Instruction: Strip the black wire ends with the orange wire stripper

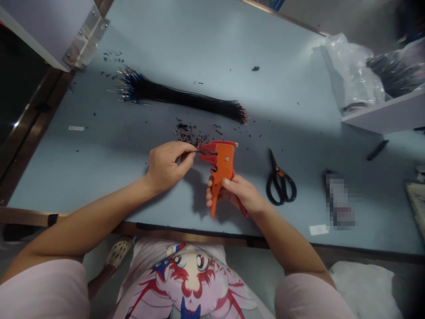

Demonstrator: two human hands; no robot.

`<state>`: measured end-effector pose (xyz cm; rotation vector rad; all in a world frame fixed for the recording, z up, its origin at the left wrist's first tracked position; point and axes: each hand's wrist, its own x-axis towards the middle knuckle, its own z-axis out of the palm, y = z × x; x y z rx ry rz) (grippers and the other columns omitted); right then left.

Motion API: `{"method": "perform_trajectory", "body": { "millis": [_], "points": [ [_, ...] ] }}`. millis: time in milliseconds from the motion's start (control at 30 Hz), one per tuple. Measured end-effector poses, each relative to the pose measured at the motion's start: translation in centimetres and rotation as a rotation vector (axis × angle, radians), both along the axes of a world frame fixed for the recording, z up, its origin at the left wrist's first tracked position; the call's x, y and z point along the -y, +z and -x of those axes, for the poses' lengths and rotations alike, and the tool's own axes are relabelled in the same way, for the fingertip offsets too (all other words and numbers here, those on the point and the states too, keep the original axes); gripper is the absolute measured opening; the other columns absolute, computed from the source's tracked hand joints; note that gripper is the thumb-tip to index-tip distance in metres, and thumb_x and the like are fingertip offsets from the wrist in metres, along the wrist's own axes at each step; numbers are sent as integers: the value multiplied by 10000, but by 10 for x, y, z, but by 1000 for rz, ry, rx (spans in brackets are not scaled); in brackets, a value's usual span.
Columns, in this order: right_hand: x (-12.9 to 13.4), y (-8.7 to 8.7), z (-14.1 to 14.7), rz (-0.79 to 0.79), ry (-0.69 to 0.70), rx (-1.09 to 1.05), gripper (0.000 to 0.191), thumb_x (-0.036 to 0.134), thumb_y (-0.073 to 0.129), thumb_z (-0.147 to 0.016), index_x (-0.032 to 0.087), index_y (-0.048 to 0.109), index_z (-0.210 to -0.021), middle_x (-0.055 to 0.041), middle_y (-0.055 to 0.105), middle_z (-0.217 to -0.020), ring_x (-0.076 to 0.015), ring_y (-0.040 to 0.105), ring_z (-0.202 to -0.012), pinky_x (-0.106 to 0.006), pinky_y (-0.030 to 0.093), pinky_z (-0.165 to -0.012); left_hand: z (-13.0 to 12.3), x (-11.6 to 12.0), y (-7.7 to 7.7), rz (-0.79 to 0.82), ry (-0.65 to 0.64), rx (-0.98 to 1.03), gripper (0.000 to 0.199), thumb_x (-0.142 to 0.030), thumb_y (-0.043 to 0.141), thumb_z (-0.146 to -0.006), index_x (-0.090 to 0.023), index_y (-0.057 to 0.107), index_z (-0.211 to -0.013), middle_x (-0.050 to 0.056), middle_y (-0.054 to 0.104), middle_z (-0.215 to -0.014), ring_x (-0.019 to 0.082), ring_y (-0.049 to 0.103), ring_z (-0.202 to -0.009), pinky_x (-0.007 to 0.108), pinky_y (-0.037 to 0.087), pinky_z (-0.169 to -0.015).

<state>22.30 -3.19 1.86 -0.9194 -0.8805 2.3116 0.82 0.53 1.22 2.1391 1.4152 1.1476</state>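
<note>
My right hand (pixel 237 192) is wrapped round the handles of an orange and red wire stripper (pixel 224 160), whose jaws face left. Between the fingertips of my left hand (pixel 171 165) is pinched a thin black wire (pixel 199 151), and its end lies in the tool's jaws. Behind both hands, a long bundle of black wires (pixel 186 96) rests on the blue table (pixel 109 177), with blue and metal tips at its left end and copper-coloured tips at its right. Small black scraps (pixel 187 133) are scattered just behind the tool.
Black-handled scissors (pixel 281 184) lie right of my right hand. Farther right are a blurred-out object (pixel 339 199), a white label (pixel 319 230) and a black pen-like item (pixel 377 150). Plastic bags (pixel 358 75) stand at the back right. A panel with a metal bracket (pixel 86 40) is at the back left.
</note>
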Motion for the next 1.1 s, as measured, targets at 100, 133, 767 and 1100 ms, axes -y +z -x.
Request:
{"method": "perform_trajectory", "body": {
  "millis": [100, 133, 767, 1100],
  "points": [
    [1, 1, 0, -21, 9, 16, 390, 451, 611, -835, 92, 587, -984, -112, 667, -827, -225, 681, -720, -366, 552, -632, 0, 0, 1, -4, -15, 1, 112, -194, 557, -809, -174, 665, -830, 4, 680, -730, 104, 583, -630, 215, 413, -595],
    [1, 1, 0, -26, 8, 20, 388, 452, 610, -835, 93, 586, -982, -109, 665, -823, -223, 681, -713, -365, 552, -628, 0, 0, 1, -2, -19, -1, 111, -197, 555, -810, -174, 663, -825, 4, 679, -728, 103, 580, -626, 215, 412, -594],
    [3, 7, 0, 6, 7, 24, 344, 448, 583, -850, 109, 566, -908, -58, 629, -704, -179, 644, -576, -308, 527, -527, -1, 3, 3, -23, -41, 21, 91, -193, 550, -814, -177, 633, -781, -27, 624, -648, 77, 514, -563, 212, 380, -567],
    [1, 6, 0, 8, 10, 19, 337, 454, 558, -861, 117, 553, -866, -33, 605, -646, -153, 601, -511, -306, 529, -492, 0, 3, 5, 0, -32, -10, 96, -208, 535, -812, -180, 622, -778, -29, 574, -584, 90, 510, -540, 219, 378, -554]
  ]
}}
